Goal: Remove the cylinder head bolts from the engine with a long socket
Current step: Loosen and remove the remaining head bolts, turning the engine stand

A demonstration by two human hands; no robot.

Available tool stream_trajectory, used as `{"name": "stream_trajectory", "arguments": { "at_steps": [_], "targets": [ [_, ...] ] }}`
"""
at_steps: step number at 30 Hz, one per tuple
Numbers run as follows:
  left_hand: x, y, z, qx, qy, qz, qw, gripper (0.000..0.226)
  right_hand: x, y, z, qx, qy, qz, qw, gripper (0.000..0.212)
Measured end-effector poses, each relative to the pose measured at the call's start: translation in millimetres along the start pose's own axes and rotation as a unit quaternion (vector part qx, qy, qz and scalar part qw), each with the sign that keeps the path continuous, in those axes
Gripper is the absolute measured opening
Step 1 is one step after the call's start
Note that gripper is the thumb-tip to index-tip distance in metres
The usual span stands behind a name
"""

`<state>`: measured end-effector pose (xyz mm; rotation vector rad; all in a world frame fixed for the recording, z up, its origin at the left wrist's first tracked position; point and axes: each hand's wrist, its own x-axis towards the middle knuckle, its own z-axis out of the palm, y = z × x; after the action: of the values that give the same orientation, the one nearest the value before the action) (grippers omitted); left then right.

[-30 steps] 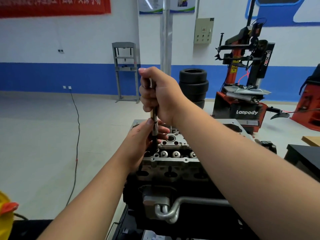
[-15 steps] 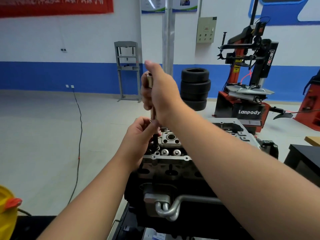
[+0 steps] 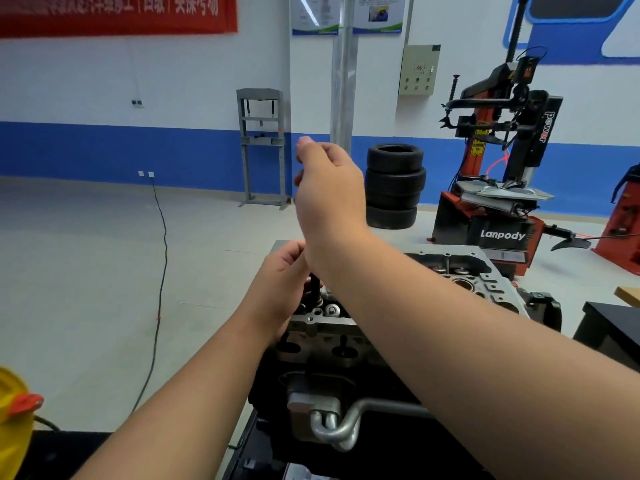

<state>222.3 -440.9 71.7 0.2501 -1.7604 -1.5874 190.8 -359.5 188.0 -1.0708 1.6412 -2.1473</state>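
Note:
The engine's grey cylinder head lies in front of me, its valve springs and bolt holes exposed. A dark long socket stands upright at the head's near left corner; only a short piece shows below my hands. My left hand curls round that shaft just above the head. My right hand is raised higher, its fingers curled and its thumb on top. The tool's upper end is hidden behind that hand and wrist.
A metal cooler with bent pipes sticks out of the engine's near face. A stack of tyres and a red tyre changer stand behind. A black table is at the right, a floor cable and a yellow object at the left.
My right hand has risen and turned, so the tool's bright upper shaft no longer shows. My left hand stays on the shaft at the head.

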Motion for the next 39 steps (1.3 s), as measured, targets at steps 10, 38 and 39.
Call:
{"name": "stream_trajectory", "arguments": {
  "at_steps": [10, 38, 39],
  "targets": [
    [0, -7, -1, -0.027, -0.03, -0.006, 0.999, 0.055, 26, -2, -21, 0.069, -0.193, 0.067, 0.976, 0.042],
    [3, -9, -3, -0.049, 0.015, 0.001, 0.999, 0.027, 20, 0, -13, 0.034, -0.128, 0.036, 0.991, 0.028],
    [4, -9, -3, -0.052, 0.033, 0.001, 0.998, 0.029, 17, 0, -8, -0.002, -0.09, 0.001, 0.996, 0.024]
  ]
}}
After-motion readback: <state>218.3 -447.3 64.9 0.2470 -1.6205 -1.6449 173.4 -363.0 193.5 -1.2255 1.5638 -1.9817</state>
